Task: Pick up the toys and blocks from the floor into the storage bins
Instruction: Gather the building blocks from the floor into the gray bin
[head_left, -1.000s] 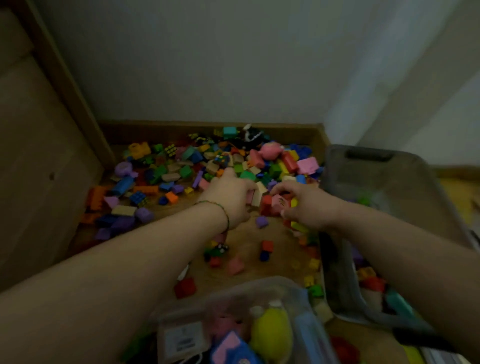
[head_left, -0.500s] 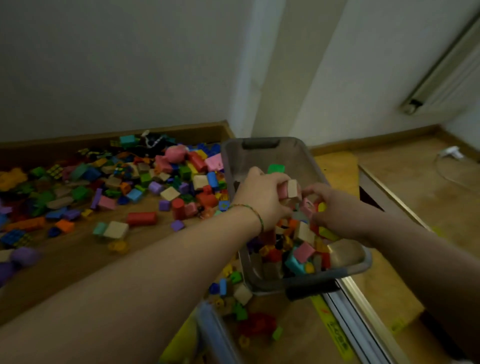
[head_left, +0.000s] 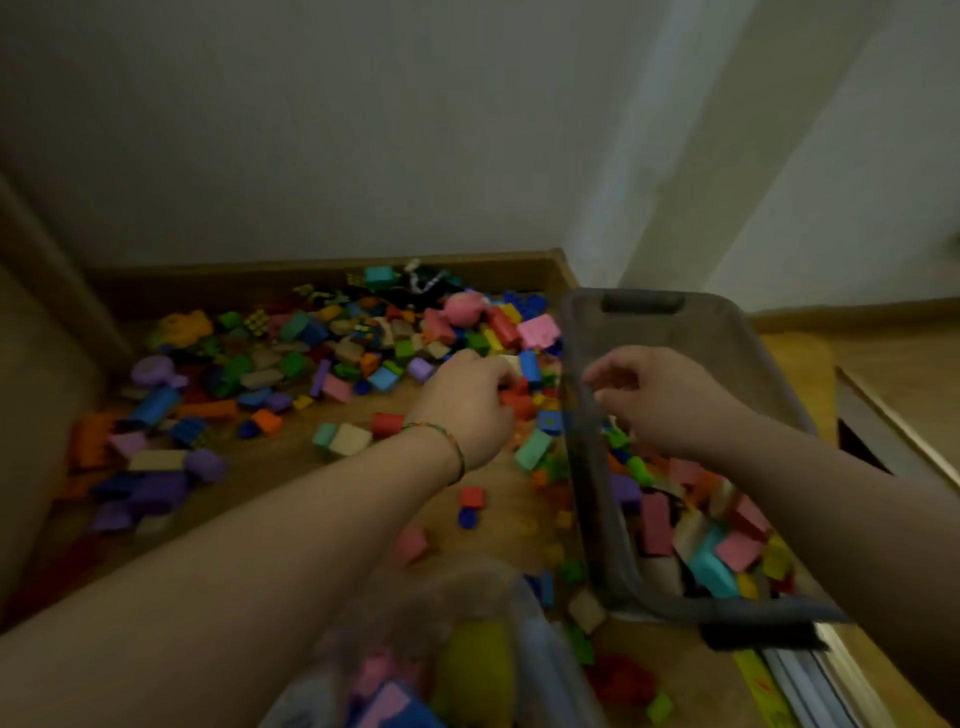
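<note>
Several colourful blocks (head_left: 332, 374) lie scattered over the wooden floor at the left, up to the wall. A grey storage bin (head_left: 584, 467) stands at the right, partly filled with blocks (head_left: 696, 525). My left hand (head_left: 467, 410), with a bracelet on its wrist, is down on the pile just left of the bin. Its fingers curl round a red block (head_left: 519, 402). My right hand (head_left: 660, 400) hovers over the middle of the grey bin with loosely curled fingers and holds nothing.
A clear plastic bin (head_left: 524, 618) at the bottom centre holds a yellow toy (head_left: 475, 670) and pink pieces. White walls rise behind the pile. A wooden panel (head_left: 36, 364) borders the left. A metal floor track (head_left: 810, 675) runs at the lower right.
Both hands were over the grey bin with blocks. My left hand has gone back left to the floor pile. My right hand stays over the bin, now empty. The view has swung left.
</note>
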